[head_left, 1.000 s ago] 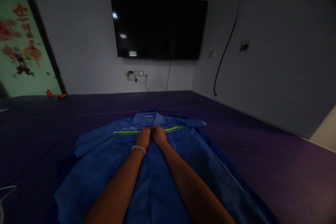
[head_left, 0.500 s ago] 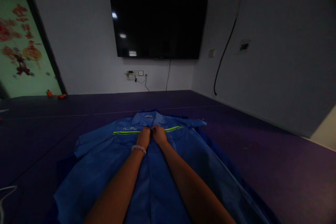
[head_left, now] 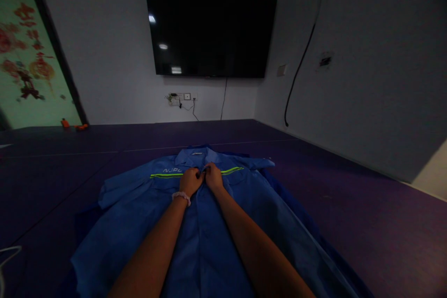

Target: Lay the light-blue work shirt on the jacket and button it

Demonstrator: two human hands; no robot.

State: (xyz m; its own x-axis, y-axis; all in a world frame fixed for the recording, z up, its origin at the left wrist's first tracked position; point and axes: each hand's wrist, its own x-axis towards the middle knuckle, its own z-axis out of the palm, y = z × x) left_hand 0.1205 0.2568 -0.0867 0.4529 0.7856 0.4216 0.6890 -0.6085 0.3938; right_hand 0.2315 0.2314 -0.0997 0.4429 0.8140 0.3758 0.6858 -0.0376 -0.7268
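Observation:
A blue short-sleeved work shirt lies spread front side up, its collar pointing away from me. Yellow-green stripes and pale lettering cross its chest. My left hand, with a pink band on the wrist, pinches the front edge of the shirt just below the collar. Close beside it, my right hand is closed on the facing edge of the same placket. The fingertips nearly meet, and any button between them is too small and dark to make out. Darker blue cloth shows from beneath the shirt.
The shirt lies on a dark purple surface. A black television hangs on the wall beyond, above sockets with cords. A black cable runs down the right wall. Orange items sit by the door, and a white cord lies at left.
My left hand has shifted slightly left and turned, still at the placket. My right hand has moved slightly up and to the right. The shirt lies almost as before.

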